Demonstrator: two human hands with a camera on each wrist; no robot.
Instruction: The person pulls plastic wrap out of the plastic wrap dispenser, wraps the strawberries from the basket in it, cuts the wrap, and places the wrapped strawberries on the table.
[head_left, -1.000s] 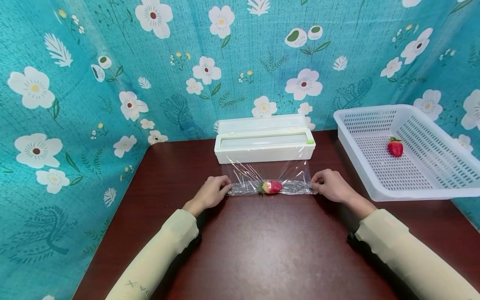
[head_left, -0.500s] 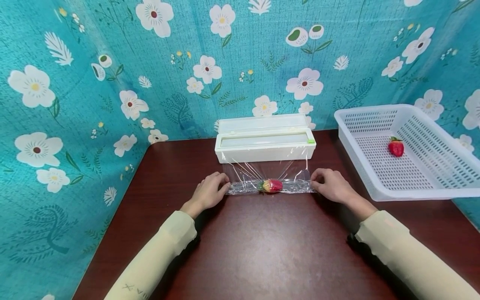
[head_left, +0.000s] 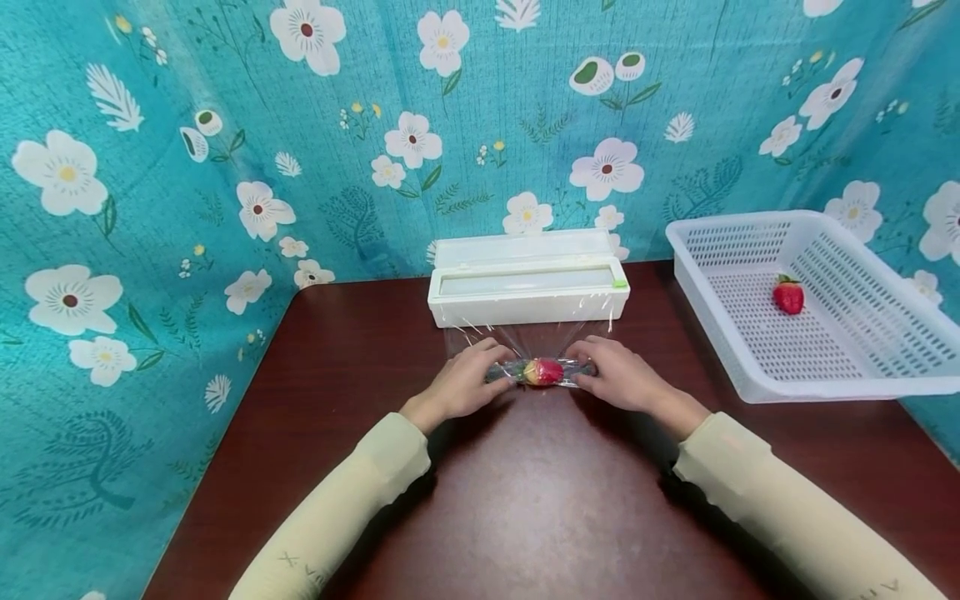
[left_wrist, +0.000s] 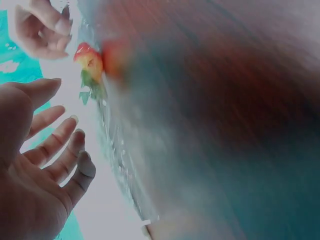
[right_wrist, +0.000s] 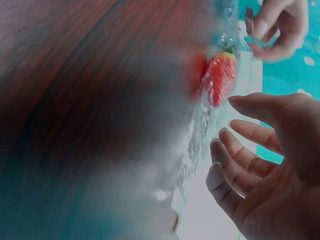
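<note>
Hands (head_left: 467, 379) (head_left: 619, 375) flank a wrapped strawberry (head_left: 545, 372), left sleeve (head_left: 345, 496) marked "X".

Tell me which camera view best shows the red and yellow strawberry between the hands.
The right wrist view: there the red and yellow strawberry appears large, its red body plain under shiny clear plastic film. The left wrist view shows more of its leafy end; the head view shows it small.
</note>
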